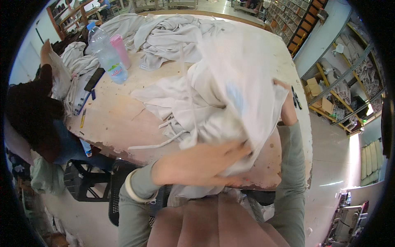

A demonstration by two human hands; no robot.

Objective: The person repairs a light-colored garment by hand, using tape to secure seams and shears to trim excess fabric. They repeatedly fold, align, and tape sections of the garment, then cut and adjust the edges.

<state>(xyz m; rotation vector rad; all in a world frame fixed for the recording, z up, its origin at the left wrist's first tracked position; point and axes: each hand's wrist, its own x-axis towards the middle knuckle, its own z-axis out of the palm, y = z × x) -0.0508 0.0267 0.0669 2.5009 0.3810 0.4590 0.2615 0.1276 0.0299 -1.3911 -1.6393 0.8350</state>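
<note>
A pale off-white garment (247, 78) of thin cloth is lifted and blurred by motion over the table. My right hand (289, 108) grips its right edge, with part of the fingers hidden behind the cloth. Near the table's front edge, my left hand (201, 164) reaches across the lower cloth, its fingers stretched out and smeared by motion. More of the pale cloth lies crumpled on the tabletop, with a narrow strap (158, 145) trailing to the left.
The worn table (111, 127) holds a pile of pale garments (168, 37) at the back. A plastic bottle (108, 57), pink cup (120, 50), dark phone (94, 79) and yellow cutter (83, 118) lie or stand left. Black stools (86, 181) stand below; shelves (341, 82) line the right.
</note>
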